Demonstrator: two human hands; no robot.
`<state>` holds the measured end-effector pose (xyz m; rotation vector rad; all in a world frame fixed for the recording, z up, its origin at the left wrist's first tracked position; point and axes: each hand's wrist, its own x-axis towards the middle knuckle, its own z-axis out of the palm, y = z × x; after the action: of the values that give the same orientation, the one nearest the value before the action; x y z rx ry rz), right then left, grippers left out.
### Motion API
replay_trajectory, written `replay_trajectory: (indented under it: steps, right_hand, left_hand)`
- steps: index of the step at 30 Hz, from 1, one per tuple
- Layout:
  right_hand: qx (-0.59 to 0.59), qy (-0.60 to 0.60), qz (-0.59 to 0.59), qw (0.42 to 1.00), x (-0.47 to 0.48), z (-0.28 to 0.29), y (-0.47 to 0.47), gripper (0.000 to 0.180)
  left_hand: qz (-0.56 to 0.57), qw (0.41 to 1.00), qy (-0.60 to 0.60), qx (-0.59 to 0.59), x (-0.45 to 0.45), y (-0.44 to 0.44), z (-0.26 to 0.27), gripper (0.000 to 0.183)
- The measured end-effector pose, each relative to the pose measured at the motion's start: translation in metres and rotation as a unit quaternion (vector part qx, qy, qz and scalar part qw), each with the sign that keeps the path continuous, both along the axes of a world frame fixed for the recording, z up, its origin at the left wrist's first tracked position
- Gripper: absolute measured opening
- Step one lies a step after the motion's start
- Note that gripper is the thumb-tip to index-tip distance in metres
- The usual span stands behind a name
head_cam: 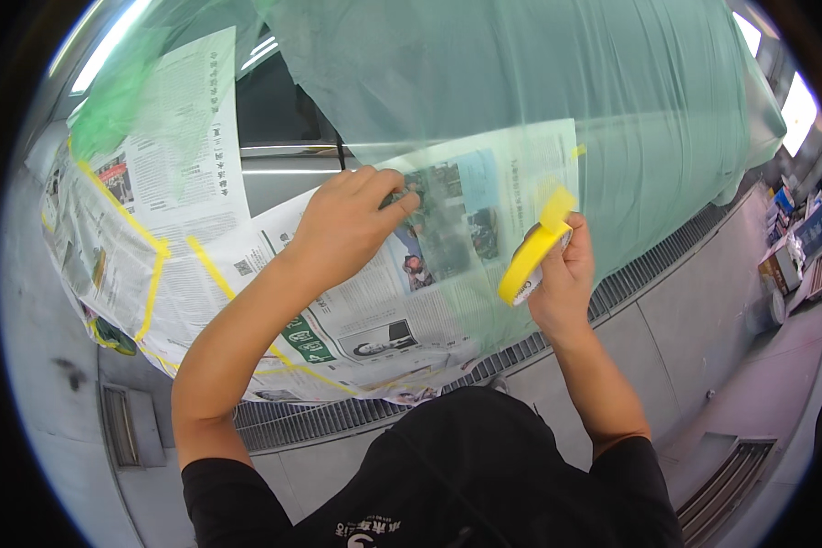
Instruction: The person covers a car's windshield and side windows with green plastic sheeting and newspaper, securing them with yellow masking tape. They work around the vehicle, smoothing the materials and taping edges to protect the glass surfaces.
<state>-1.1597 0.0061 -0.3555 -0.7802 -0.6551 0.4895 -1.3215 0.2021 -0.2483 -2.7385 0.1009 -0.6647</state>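
My right hand [567, 274] holds a roll of yellow masking tape [531, 264], with a short strip pulled off its top. To the left, my left hand [356, 222] has its fingertips bent onto a newspaper sheet [383, 294] and the thin green plastic film; whether it pinches them is hard to tell. The film [520, 75] overlaps part of the sheet. Newspaper and film cover a car, and a dark window [270, 103] and a grey body panel [281, 179] show between them. Yellow tape strips [120, 205] run along the newspaper at the left.
A long metal floor grate [322, 419] runs below the covered car. Boxes and other items [784, 264] stand on the floor at the far right. Another slatted grate [729, 483] lies at the lower right, and a framed vent [122, 425] is at the lower left.
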Motion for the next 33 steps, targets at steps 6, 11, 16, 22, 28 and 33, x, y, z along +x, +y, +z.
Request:
replay_trajectory:
  steps: [6, 11, 16, 22, 28, 33]
  right_hand:
    - [0.024, -0.005, 0.045, 0.999, -0.003, -0.012, -0.022, 0.012]
    - [-0.027, 0.110, 0.037, 0.993, 0.004, -0.063, -0.062, 0.019]
    - [-0.156, 0.440, 0.008, 0.884, -0.030, -0.222, -0.091, 0.025]
    - [-0.106, 0.695, 0.119, 0.701, -0.083, -0.367, -0.036, 0.041]
    - [-0.050, 0.706, 0.111, 0.698, -0.082, -0.403, -0.002, 0.040]
    - [-0.002, 0.684, 0.033, 0.729, -0.075, -0.417, -0.012, 0.019]
  left_hand:
    - [-0.022, 0.996, 0.087, 0.020, 0.020, 0.009, -0.010, 0.016]
    - [-0.015, 0.995, 0.098, -0.013, 0.017, 0.002, -0.011, 0.030]
    - [-0.058, 0.988, 0.144, 0.026, 0.020, -0.003, -0.025, 0.035]
    - [-0.083, 0.977, 0.188, 0.048, 0.026, -0.003, -0.030, 0.033]
    - [-0.097, 0.974, 0.194, 0.061, 0.028, -0.012, -0.035, 0.030]
    - [-0.120, 0.973, 0.190, 0.050, 0.016, -0.016, -0.045, 0.028]
